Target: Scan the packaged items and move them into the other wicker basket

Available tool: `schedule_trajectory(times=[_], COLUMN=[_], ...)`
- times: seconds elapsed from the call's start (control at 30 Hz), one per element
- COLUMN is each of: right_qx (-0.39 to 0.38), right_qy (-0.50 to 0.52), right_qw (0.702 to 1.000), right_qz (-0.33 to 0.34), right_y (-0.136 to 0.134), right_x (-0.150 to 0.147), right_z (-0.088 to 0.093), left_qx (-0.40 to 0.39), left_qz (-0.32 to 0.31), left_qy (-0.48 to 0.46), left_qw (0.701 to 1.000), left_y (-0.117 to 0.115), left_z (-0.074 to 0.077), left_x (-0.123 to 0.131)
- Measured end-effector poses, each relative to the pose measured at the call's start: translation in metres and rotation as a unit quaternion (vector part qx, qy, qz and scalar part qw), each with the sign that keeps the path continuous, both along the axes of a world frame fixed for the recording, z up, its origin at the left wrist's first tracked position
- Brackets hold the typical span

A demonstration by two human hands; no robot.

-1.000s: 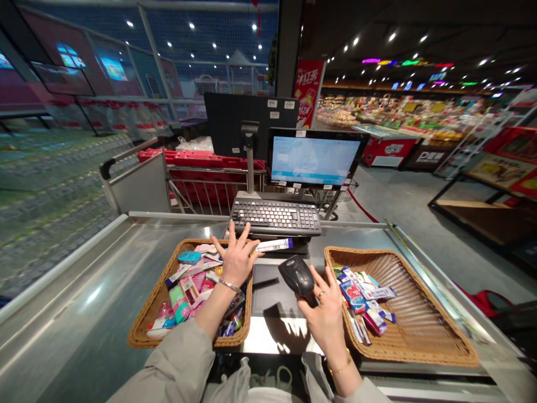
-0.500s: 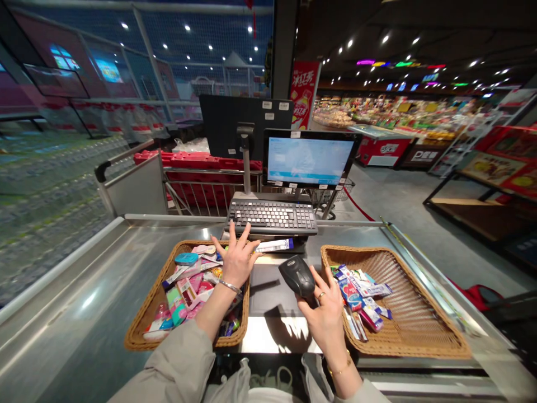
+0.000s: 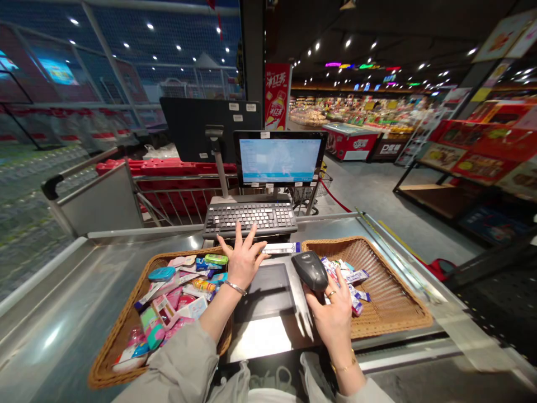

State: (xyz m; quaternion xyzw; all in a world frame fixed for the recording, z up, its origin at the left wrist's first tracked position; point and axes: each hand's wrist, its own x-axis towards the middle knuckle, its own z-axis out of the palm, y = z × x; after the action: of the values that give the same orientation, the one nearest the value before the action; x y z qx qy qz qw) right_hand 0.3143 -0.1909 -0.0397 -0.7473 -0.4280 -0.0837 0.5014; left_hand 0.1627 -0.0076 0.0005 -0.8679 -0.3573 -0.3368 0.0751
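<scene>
My left hand [image 3: 244, 262] is above the inner edge of the left basket, in front of the keyboard, with several fingers spread. Between its thumb and index finger it pinches the end of a slim white package [image 3: 282, 248] with a dark blue end. My right hand [image 3: 333, 305] is wrapped around a black handheld barcode scanner [image 3: 310, 270], held over the left side of the right wicker basket [image 3: 403, 313]. Beneath that hand, several small blue and purple packets [image 3: 356, 275] lie in this basket. The left wicker basket [image 3: 104, 347] holds a mixed pile of small colourful packaged goods [image 3: 168, 310].
A black keyboard [image 3: 251, 217] sits behind the baskets, below a lit screen [image 3: 280, 159] and a dark monitor back [image 3: 201, 126]. The metal counter [image 3: 54, 313] has a raised rim. Beyond it stand a cart [image 3: 180, 196] and red shelves [image 3: 474, 145].
My view has turned to the right. Against the counter, both hands have shifted right, the left carrying the slim white package and the right bringing the scanner over the right basket's edge.
</scene>
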Motion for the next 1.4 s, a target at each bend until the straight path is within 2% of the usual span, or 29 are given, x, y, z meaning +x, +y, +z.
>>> schedule_trajectory(times=[0.2, 0.43, 0.67, 0.97, 1.03, 1.13, 1.4], right_qx=[0.007, 0.016, 0.043, 0.056, 0.057, 0.063, 0.070], right_qy=[0.022, 0.059, 0.088, 0.097, 0.104, 0.119, 0.144], right_qw=[0.998, 0.988, 0.972, 0.955, 0.949, 0.946, 0.962], right_qz=[-0.051, -0.143, -0.213, -0.274, -0.291, -0.295, -0.220], right_y=[-0.012, -0.027, -0.047, -0.066, -0.068, -0.066, -0.033], right_x=[0.020, 0.042, 0.062, 0.076, 0.078, 0.078, 0.056], right_z=[0.002, 0.005, 0.000, -0.003, -0.003, -0.001, 0.010], left_qx=[-0.005, -0.001, -0.002, -0.029, -0.038, -0.048, -0.073], left_qz=[-0.045, -0.092, -0.142, -0.214, -0.209, -0.192, -0.109], left_qy=[0.021, 0.034, 0.053, 0.082, 0.086, 0.086, 0.065], left_qw=[0.999, 0.995, 0.988, 0.973, 0.973, 0.977, 0.989], left_y=[-0.005, -0.009, -0.015, -0.045, -0.048, -0.043, -0.025], left_z=[0.002, -0.005, -0.008, -0.014, -0.013, -0.011, -0.012], left_x=[0.027, 0.058, 0.090, 0.149, 0.150, 0.140, 0.083])
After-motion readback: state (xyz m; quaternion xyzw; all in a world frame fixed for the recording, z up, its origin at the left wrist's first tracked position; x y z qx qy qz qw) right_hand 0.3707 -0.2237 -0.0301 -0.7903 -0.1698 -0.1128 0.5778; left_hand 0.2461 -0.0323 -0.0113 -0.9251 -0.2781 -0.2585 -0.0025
